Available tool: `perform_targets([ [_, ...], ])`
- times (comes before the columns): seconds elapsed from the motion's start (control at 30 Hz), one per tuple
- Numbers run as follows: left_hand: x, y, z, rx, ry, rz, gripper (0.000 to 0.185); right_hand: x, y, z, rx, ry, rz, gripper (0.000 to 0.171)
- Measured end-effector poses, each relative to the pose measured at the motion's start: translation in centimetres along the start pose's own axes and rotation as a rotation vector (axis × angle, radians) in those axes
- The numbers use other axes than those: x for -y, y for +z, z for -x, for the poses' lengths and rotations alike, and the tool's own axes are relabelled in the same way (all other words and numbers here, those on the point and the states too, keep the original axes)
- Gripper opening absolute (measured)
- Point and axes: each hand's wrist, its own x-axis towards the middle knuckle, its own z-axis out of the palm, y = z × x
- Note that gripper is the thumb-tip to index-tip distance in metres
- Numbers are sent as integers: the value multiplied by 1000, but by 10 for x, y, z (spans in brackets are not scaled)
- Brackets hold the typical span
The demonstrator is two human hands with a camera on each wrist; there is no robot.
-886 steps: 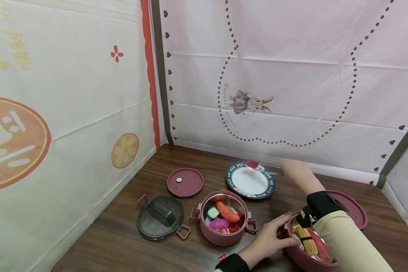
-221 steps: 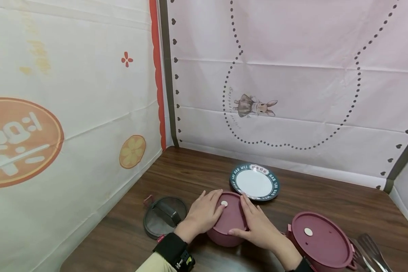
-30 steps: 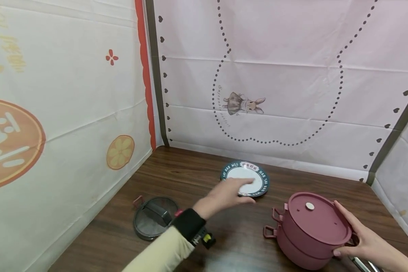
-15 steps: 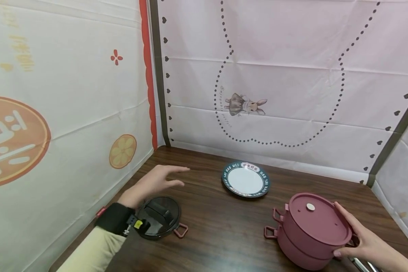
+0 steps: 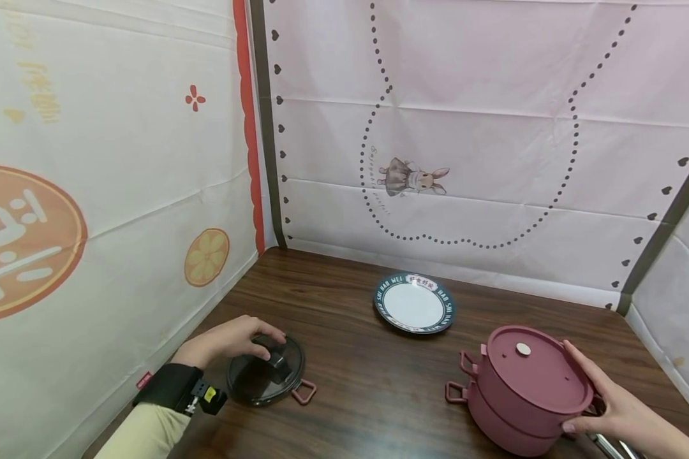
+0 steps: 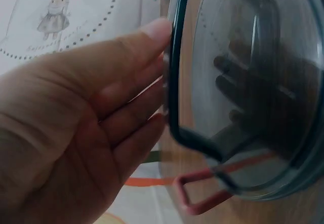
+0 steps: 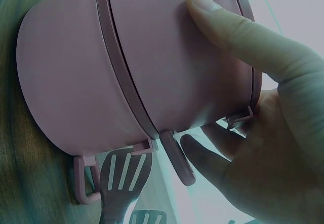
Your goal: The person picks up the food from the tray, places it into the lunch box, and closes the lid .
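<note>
The left hand (image 5: pixel 224 341) is over the dark glass lid (image 5: pixel 247 384) at the table's left, its fingertips right at the lid's black handle (image 6: pixel 175 82), fingers not wrapped round it. At the right, two dark pink pots stand stacked, the upper pot (image 7: pixel 177 57) on the lower pot (image 7: pixel 61 77). A flat pink lid (image 5: pixel 542 376) with a white button tops the stack. The right hand (image 5: pixel 620 408) grips the upper pot's right side, thumb on the wall and fingers near its side handle (image 7: pixel 177 158).
A teal-rimmed white plate (image 5: pixel 404 326) lies at the back middle. A slotted spatula (image 7: pixel 124 176) and other metal utensils lie beside the stack at the right. One pink side handle (image 5: pixel 304 392) shows by the glass lid. Printed sheets hang behind and left.
The left hand has swung left from near the plate and come down to the glass lid's handle. The right hand stays on the stack. Previously, the pots stood apart, open first, later lidded.
</note>
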Motion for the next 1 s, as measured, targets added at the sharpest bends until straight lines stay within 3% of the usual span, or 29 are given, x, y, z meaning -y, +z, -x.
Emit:
perform_targets([
  [0.23, -1, -1, 1, 45, 2, -3, 28, 1, 0, 3, -21, -14, 7, 112],
  [0.4, -11, -4, -3, 6, 19, -5, 23, 0, 0, 3, -29, -16, -10, 113],
  [0.5, -25, -11, -7, -33, 53, 9, 23, 2, 0, 3, -28, -20, -27, 114],
  [0.67, -76, -28, -24, -90, 178, -39, 29, 3, 0, 5, -40, -41, -33, 115],
  [0.83, -148, -46, -51, -111, 342, -101, 31, 3, -1, 4, -41, -52, -12, 115],
  [1.0, -217, -51, -79, -107, 479, -187, 33, 6, 1, 2, -41, -53, -34, 116],
])
